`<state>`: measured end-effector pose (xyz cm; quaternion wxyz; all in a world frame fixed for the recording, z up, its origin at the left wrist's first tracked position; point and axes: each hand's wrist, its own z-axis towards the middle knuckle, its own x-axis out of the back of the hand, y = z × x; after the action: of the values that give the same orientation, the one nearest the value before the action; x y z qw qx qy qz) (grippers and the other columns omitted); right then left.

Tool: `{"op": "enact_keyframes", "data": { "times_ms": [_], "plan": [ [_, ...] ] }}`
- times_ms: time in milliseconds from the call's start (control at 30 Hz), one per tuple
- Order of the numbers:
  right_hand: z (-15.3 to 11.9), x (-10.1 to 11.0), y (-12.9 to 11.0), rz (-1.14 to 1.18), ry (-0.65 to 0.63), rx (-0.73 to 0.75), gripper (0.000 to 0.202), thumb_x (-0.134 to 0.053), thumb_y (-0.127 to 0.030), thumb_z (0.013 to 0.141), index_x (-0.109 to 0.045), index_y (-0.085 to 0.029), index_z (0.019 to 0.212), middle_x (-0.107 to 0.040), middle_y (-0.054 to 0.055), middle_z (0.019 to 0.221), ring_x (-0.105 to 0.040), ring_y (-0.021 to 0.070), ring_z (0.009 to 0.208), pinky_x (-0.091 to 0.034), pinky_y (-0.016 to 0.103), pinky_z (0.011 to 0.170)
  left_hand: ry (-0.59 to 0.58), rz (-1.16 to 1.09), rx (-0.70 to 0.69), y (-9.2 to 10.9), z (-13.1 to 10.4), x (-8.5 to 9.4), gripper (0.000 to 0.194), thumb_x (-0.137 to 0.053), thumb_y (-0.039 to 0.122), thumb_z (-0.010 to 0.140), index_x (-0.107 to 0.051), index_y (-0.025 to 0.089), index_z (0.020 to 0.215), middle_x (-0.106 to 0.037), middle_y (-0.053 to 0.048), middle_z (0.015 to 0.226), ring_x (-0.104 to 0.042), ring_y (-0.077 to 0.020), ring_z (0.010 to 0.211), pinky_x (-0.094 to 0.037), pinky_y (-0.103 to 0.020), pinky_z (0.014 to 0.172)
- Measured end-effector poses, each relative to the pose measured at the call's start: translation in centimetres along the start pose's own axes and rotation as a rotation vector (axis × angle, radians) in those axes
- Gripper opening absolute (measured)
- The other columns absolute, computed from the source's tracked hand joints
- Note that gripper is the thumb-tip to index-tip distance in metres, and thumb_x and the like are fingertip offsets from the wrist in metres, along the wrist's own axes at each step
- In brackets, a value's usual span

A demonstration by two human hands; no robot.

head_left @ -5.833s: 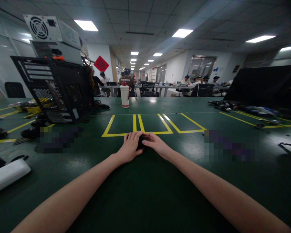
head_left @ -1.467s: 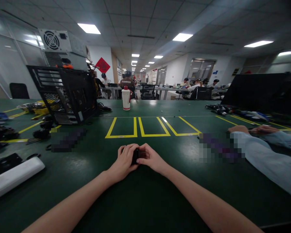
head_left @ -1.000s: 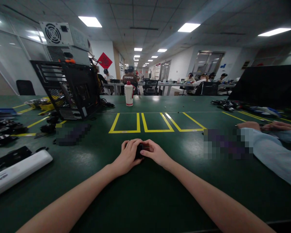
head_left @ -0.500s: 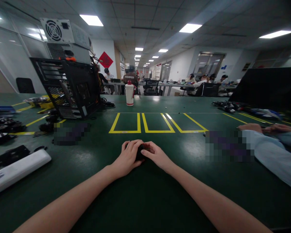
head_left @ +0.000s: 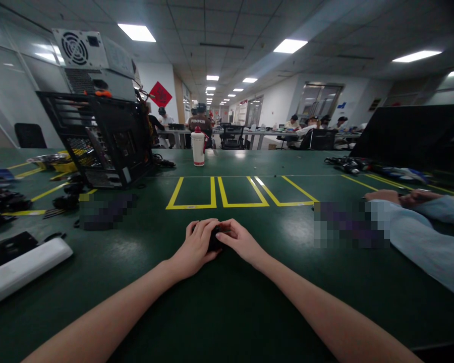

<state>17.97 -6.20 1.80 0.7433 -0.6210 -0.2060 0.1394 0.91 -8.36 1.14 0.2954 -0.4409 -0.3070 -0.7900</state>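
A small black object (head_left: 214, 241) sits low over the green table (head_left: 227, 312), mostly covered by my hands, so its kind does not show. My left hand (head_left: 196, 247) is wrapped round its left side, fingers over the top and thumb low in front. From the right, my right hand (head_left: 242, 242) pinches it between thumb and fingers. Both hands are closed on this one object and close together. Just beyond them, yellow tape outlines (head_left: 191, 206) mark the table top.
At left stand a black computer case (head_left: 109, 141) with power supplies (head_left: 94, 48) on top, and a white bar-shaped object (head_left: 30, 272). A white bottle (head_left: 198, 147) stands farther back. To the right are a co-worker's sleeves (head_left: 419, 242), cables (head_left: 348, 164) and a dark screen (head_left: 416, 138).
The whole view has shifted slightly, with the scene sitting a little further left. Both hands keep their hold on the black object, with little visible change in the grip.
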Motion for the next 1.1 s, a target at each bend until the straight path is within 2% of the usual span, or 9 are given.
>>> {"op": "enact_keyframes", "data": {
  "times_ms": [100,267,433,533,633,833,1000,1100],
  "plan": [
    [-0.03,0.25,-0.02,0.002,-0.047,-0.025,0.030,-0.058,-0.031,0.073,-0.048,-0.019,0.099,-0.054,0.003,0.100,-0.053,0.0173,0.098,-0.042,0.038,0.088,0.010,0.009,-0.007,-0.06,-0.01,-0.08,0.059,-0.055,0.021,0.076,-0.023,0.020,0.125,-0.037,-0.010,0.127,-0.033,-0.0234,0.117,-0.020,-0.046,0.098],
    [-0.57,0.35,-0.14,0.052,-0.117,0.056,0.035,-0.067,-0.021,0.065,-0.046,-0.022,0.094,-0.052,0.000,0.096,-0.053,0.0162,0.097,-0.043,0.035,0.086,0.028,0.008,-0.022,-0.09,0.02,-0.20,0.062,-0.055,0.016,0.073,-0.023,0.020,0.125,-0.038,-0.011,0.126,-0.034,-0.0244,0.117,-0.022,-0.046,0.097],
    [-0.53,-0.06,-0.23,0.037,-0.047,0.052,0.020,-0.058,-0.028,0.073,-0.048,-0.021,0.089,-0.053,0.000,0.091,-0.056,0.0151,0.089,-0.047,0.033,0.080,0.049,0.003,-0.025,-0.14,0.03,-0.35,0.060,-0.055,0.021,0.075,-0.022,0.021,0.125,-0.038,-0.010,0.125,-0.034,-0.0245,0.116,-0.023,-0.047,0.096],
    [-0.31,-0.08,-0.20,0.019,-0.007,0.016,0.028,-0.059,-0.028,0.073,-0.047,-0.021,0.097,-0.052,0.002,0.098,-0.055,0.0163,0.093,-0.046,0.035,0.082,0.041,0.005,-0.016,-0.05,0.04,-0.23,0.060,-0.055,0.021,0.075,-0.021,0.021,0.125,-0.038,-0.010,0.126,-0.034,-0.0244,0.116,-0.022,-0.047,0.097],
    [-0.37,0.10,-0.27,0.017,-0.026,-0.028,0.034,-0.060,-0.027,0.072,-0.045,-0.021,0.102,-0.051,0.004,0.104,-0.054,0.0175,0.098,-0.045,0.037,0.085,0.012,0.005,-0.011,0.13,0.05,0.07,0.059,-0.054,0.021,0.076,-0.021,0.020,0.126,-0.036,-0.011,0.127,-0.033,-0.0239,0.117,-0.022,-0.046,0.097],
    [-0.79,0.49,-0.42,0.040,-0.102,0.038,0.033,-0.065,-0.022,0.067,-0.046,-0.021,0.094,-0.053,0.000,0.099,-0.054,0.0170,0.099,-0.044,0.037,0.088,0.014,0.011,-0.020,0.14,0.05,0.20,0.057,-0.054,0.018,0.075,-0.023,0.020,0.124,-0.037,-0.011,0.126,-0.033,-0.0236,0.117,-0.022,-0.046,0.097],
    [-0.32,0.47,-0.24,0.036,-0.044,0.054,0.018,-0.058,-0.027,0.074,-0.049,-0.019,0.088,-0.056,0.000,0.090,-0.056,0.0160,0.094,-0.044,0.036,0.087,0.021,0.017,-0.023,0.12,0.06,0.08,0.058,-0.055,0.022,0.076,-0.023,0.021,0.124,-0.038,-0.010,0.126,-0.034,-0.0240,0.117,-0.022,-0.046,0.097],
    [-0.05,0.38,-0.01,0.035,-0.016,0.049,0.021,-0.058,-0.027,0.073,-0.049,-0.019,0.090,-0.056,0.001,0.093,-0.056,0.0165,0.095,-0.043,0.037,0.088,0.013,0.013,-0.021,0.15,0.07,0.10,0.058,-0.055,0.022,0.076,-0.022,0.021,0.125,-0.037,-0.010,0.126,-0.034,-0.0238,0.117,-0.022,-0.046,0.097]
  ]
}}
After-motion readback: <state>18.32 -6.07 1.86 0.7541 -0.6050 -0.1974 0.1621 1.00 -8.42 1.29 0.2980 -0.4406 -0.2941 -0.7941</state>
